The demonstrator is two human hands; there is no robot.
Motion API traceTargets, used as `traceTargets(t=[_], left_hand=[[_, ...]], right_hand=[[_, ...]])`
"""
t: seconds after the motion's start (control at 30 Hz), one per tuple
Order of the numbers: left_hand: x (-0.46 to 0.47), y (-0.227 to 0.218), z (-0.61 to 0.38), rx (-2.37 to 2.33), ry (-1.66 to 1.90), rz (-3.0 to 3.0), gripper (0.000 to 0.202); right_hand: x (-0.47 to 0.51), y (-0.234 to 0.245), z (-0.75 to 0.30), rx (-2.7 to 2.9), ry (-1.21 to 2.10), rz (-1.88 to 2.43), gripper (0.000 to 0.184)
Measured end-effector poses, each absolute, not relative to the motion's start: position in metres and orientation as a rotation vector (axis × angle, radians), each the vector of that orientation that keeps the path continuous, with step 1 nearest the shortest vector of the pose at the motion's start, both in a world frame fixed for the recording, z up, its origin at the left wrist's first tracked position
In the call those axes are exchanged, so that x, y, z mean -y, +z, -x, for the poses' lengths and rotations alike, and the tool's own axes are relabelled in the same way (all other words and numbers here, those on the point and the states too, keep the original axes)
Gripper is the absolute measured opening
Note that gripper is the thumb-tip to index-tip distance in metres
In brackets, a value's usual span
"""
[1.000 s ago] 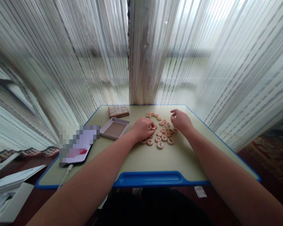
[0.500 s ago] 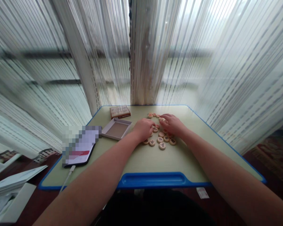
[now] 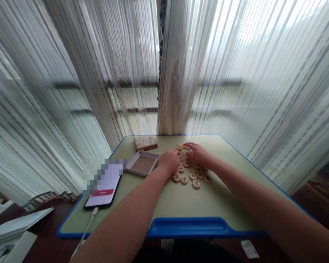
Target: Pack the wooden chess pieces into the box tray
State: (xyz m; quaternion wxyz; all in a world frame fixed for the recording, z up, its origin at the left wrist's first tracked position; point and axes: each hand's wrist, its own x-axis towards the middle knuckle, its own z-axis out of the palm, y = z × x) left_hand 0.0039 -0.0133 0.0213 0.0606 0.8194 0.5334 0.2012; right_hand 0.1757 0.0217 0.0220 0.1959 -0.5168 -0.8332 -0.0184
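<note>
Several round wooden chess pieces (image 3: 192,178) lie in a loose heap on the pale green table (image 3: 181,201). My left hand (image 3: 170,160) rests on the heap's left side with fingers curled over pieces. My right hand (image 3: 197,154) lies on the heap's far right side, fingers bent around pieces, close to the left hand. What either hand grips is hidden under the fingers. An open grey box tray (image 3: 143,163) sits just left of my left hand.
A box lid with a printed top (image 3: 145,142) lies at the table's far edge. A phone (image 3: 104,190) with a white cable sits at the left. A blue groove (image 3: 189,227) runs along the near edge. Striped sheer curtains hang behind.
My right hand has moved left from the heap's right side onto the pieces, meeting the left hand. The camera has tilted upward, so the table sits lower in view.
</note>
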Motion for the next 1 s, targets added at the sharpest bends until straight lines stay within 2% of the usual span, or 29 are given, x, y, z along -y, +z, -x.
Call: traceTargets(t=[0.07,0.17,0.23,0.37,0.47,0.67,1.0], left_hand=[[0.013,0.022,-0.003,-1.68,0.563,-2.44,0.03],[0.012,0.021,-0.002,-1.765,0.617,-2.35,0.031],[0.012,0.02,-0.001,-1.787,0.671,-2.313,0.034],[0.01,0.019,0.0,-1.733,0.723,-2.327,0.037],[0.009,0.02,0.001,-1.731,0.747,-2.363,0.038],[0.011,0.022,0.001,-1.717,0.51,-2.427,0.036],[0.011,0.022,-0.001,-1.715,0.47,-2.459,0.032]], right_hand=[[-0.036,0.024,-0.167,2.359,-0.057,1.402,0.048],[-0.045,0.022,-0.158,2.387,-0.026,1.335,0.035],[-0.041,0.019,-0.155,2.442,0.029,1.276,0.033],[-0.027,0.014,-0.154,2.488,0.114,1.238,0.049],[-0.024,0.014,-0.156,2.452,0.045,1.337,0.054],[-0.031,0.012,-0.166,2.48,-0.021,1.413,0.032],[-0.023,0.017,-0.17,2.456,-0.096,1.533,0.028]])
